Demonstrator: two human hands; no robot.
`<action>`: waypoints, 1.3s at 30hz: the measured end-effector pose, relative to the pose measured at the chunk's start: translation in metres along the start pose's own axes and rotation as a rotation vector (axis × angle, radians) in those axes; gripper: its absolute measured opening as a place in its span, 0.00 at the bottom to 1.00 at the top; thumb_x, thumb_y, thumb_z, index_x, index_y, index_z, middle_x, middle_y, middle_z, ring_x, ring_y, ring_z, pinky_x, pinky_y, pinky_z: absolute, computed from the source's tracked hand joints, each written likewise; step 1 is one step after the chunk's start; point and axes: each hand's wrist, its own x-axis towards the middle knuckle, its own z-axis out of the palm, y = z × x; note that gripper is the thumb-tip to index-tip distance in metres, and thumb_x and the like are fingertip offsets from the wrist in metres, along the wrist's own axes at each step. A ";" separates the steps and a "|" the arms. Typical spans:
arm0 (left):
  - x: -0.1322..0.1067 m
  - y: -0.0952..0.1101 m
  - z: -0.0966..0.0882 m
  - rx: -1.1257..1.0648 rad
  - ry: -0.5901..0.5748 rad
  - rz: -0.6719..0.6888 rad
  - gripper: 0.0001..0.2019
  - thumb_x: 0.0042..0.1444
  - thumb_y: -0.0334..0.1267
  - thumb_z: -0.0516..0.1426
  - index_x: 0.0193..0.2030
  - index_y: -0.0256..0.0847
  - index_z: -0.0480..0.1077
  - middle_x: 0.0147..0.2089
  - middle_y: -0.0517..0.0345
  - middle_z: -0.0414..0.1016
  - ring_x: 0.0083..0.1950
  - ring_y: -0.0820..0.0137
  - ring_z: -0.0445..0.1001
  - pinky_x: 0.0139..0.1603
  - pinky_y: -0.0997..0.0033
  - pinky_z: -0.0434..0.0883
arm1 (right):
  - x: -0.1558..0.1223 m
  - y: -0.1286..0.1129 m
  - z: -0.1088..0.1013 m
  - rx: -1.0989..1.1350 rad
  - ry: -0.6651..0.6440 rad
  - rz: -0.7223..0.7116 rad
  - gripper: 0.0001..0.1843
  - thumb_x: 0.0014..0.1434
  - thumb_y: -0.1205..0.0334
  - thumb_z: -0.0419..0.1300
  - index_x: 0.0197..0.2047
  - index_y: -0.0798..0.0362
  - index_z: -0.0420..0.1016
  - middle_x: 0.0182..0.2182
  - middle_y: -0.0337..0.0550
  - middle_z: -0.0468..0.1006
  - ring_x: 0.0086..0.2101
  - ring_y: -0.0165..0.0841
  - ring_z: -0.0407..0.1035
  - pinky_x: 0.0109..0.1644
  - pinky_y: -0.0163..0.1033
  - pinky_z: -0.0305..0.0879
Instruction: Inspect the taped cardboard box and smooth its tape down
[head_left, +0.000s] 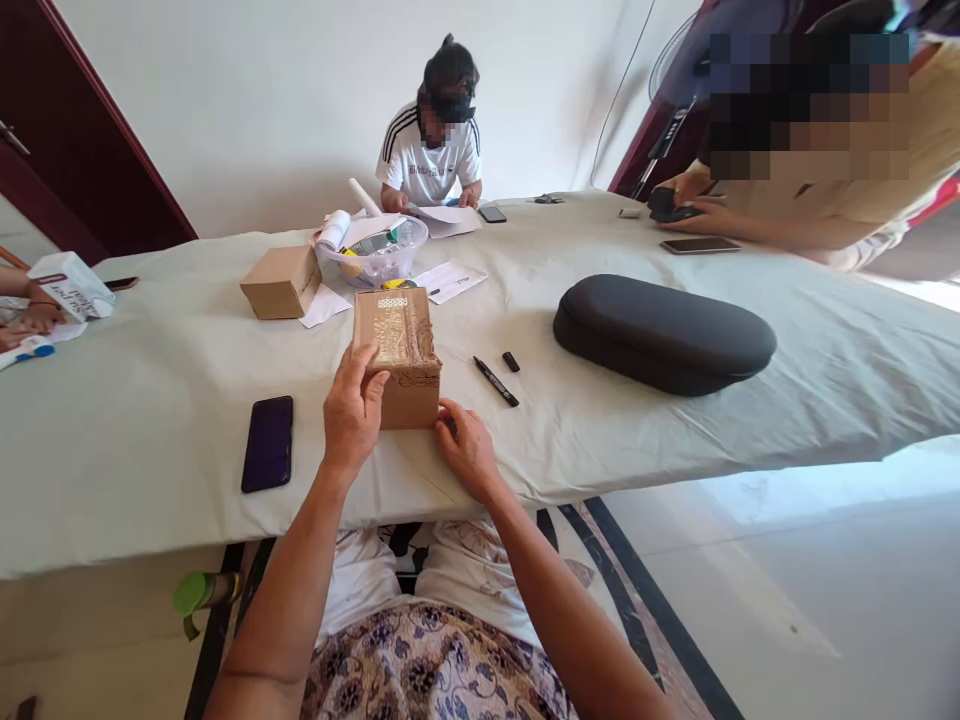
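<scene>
A taped brown cardboard box (401, 350) stands on the table's pale cloth (150, 400) in front of me. My left hand (352, 410) grips the box's near left corner, fingers curled over its top edge. At the box's near right bottom corner rests my right hand (465, 445), its fingers bent against the box and the cloth. A black marker (496, 381) and its cap (511, 361) lie just right of the box.
A black phone (268, 443) lies left of my hands. A second cardboard box (281, 283), a clear tub (384, 255) and papers sit further back. A black oval case (664, 333) is at right. One person sits opposite, another leans in at right.
</scene>
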 end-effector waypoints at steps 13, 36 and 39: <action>-0.044 -0.054 -0.008 -0.333 0.184 -0.417 0.29 0.63 0.60 0.53 0.64 0.45 0.64 0.65 0.43 0.70 0.55 0.59 0.78 0.43 0.65 0.79 | -0.004 -0.003 -0.007 0.337 0.293 0.077 0.25 0.64 0.49 0.55 0.61 0.51 0.68 0.50 0.51 0.79 0.41 0.37 0.73 0.46 0.44 0.72; -0.079 -0.094 0.016 0.192 -0.054 -0.404 0.19 0.60 0.40 0.55 0.56 0.36 0.70 0.54 0.40 0.78 0.58 0.52 0.77 0.59 0.51 0.72 | -0.004 0.007 -0.011 0.468 0.332 0.244 0.25 0.58 0.42 0.60 0.49 0.54 0.73 0.41 0.46 0.76 0.41 0.38 0.70 0.44 0.43 0.68; -0.080 -0.093 0.015 0.156 -0.028 -0.388 0.19 0.60 0.43 0.56 0.54 0.37 0.70 0.53 0.42 0.79 0.56 0.53 0.77 0.59 0.53 0.72 | -0.005 0.009 -0.011 0.448 0.357 0.236 0.24 0.59 0.40 0.58 0.46 0.53 0.73 0.37 0.43 0.75 0.36 0.37 0.68 0.41 0.43 0.67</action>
